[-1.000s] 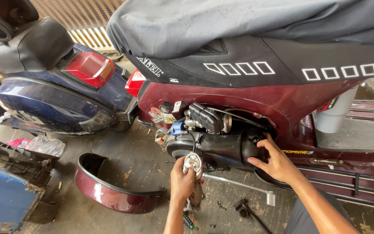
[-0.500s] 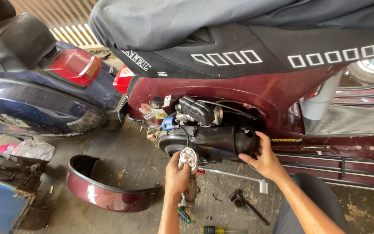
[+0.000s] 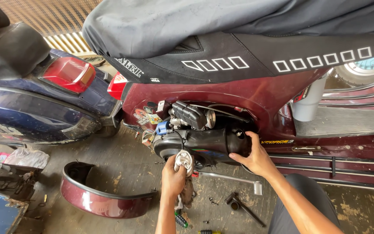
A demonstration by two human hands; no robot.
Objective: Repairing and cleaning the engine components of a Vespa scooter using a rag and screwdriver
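Below the maroon scooter body (image 3: 239,104), in the head view, the black engine housing (image 3: 204,145) is exposed, because the curved maroon side panel (image 3: 104,197) has been taken off and laid on the concrete floor (image 3: 126,160) to the left, hollow side up. The right hand (image 3: 256,158) is pressed against the right end of the housing, fingers spread and curled over its edge; it is judged that the hand steadies the engine rather than lifts it. The left hand (image 3: 173,177) is clenched around a crumpled whitish rag (image 3: 183,161), which is held against the lower front of the housing, just below the blue fitting (image 3: 162,128). The rag appears soiled, bunched into a ball above the fist, with a darker tail hanging under the wrist.

A grey cloth cover (image 3: 221,26) is draped over the black seat (image 3: 256,58). A silver kick lever (image 3: 234,178) lies near the right forearm, and a black tool (image 3: 243,206) rests on the floor beside it. A dark blue scooter (image 3: 35,108) with a red tail light (image 3: 68,73) stands just beside the maroon one, at the left.
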